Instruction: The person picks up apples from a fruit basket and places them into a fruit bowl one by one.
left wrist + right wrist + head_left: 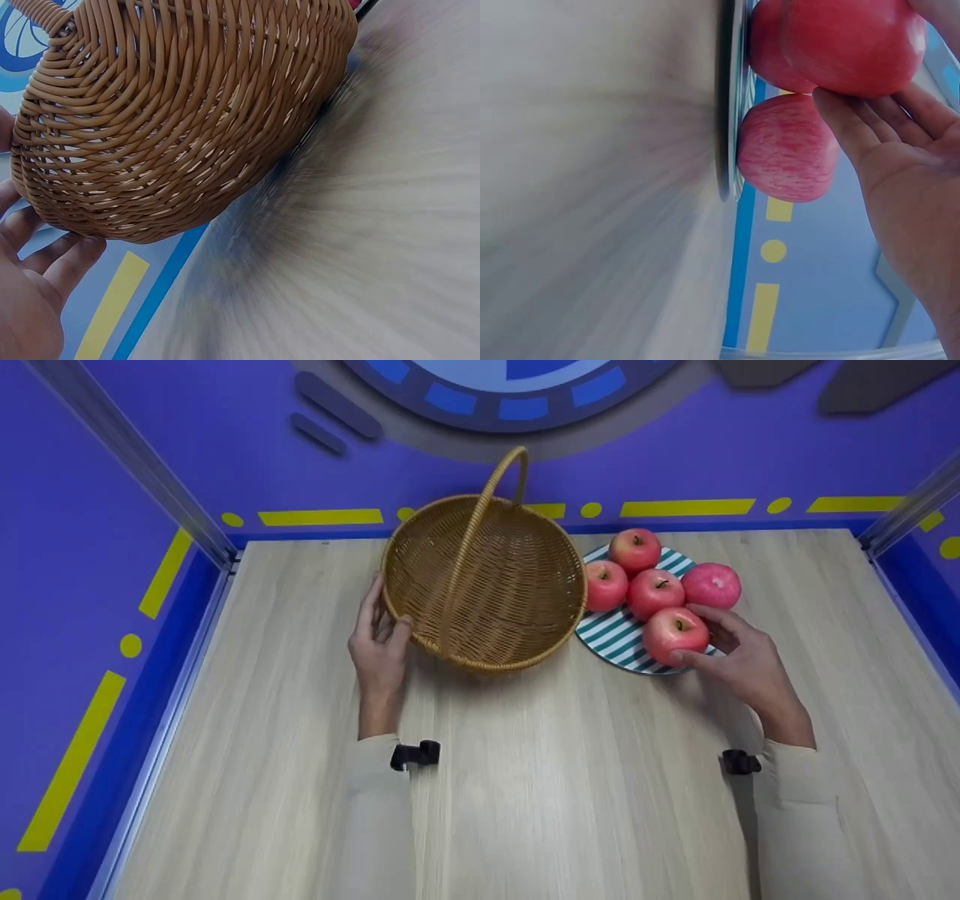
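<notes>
The round brown wicker basket [517, 585] has a tall arched handle [480, 510] and nothing inside. My left hand [380, 652] grips its left side, thumb at the rim. In the left wrist view, the fingers [71, 262] lie against the basket's woven outside [187, 135]. My right hand [746, 660] holds the nearest red apple [673, 639] between thumb and fingers. In the right wrist view, that apple [855, 45] sits higher off the plate than its neighbour [787, 150]. Several other red apples [655, 596] rest on a striped green-and-white plate [611, 639].
The light wood table [555, 780] ends at a blue-purple back wall [300, 480] with yellow marks, close behind the basket and plate. Side panels [90, 585] with metal edging bound the table at left and right. The basket's rim overlaps the plate's left edge in the head view.
</notes>
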The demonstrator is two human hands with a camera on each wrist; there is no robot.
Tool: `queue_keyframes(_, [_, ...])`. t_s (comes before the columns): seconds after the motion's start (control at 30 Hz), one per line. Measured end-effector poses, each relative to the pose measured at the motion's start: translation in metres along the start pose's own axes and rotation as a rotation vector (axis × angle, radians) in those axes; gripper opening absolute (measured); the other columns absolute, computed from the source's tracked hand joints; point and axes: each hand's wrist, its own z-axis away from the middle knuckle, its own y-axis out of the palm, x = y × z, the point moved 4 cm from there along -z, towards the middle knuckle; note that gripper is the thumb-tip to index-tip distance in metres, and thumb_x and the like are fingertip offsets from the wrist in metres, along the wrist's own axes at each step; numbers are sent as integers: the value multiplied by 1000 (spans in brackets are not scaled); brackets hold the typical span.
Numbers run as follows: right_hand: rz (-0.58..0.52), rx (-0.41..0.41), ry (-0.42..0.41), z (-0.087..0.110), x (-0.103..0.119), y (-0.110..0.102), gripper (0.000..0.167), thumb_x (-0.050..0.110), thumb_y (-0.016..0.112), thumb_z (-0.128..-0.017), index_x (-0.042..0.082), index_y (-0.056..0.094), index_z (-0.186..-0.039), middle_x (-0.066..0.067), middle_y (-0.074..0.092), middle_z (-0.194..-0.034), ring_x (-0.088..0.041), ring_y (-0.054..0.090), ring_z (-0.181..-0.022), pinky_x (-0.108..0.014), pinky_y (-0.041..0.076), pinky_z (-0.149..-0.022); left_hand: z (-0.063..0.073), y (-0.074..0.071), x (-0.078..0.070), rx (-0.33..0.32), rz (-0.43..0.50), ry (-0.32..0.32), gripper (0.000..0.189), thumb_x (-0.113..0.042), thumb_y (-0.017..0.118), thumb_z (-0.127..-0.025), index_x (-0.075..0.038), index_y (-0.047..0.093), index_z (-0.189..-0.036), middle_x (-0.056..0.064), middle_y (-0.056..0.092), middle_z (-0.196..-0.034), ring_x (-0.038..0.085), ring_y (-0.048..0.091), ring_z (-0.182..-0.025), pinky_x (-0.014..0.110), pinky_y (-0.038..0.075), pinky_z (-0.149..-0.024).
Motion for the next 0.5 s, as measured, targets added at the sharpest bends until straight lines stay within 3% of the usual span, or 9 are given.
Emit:
queue_keyframes(0.27, [10,21,-6,-2,-8,2,76,36,88,-90,14,55,-154,-9,54,-152,-32,53,-139,-25,51,-106,0,0,1,-4,-8,-12,68,0,65,-95,-9,48,-160,7,45,-164,29,49,-145,49,46,-115])
queue_keyframes(0.5, [28,35,26,-2,-11,2,80,39,87,-90,16,52,-157,-11,51,-155,-34,51,-141,-46,49,-111,-1,-1,2,-7,-13,-8,67,-2,66,-95,-10,49,-159,6,46,-163,27,50,-145,47,47,-115])
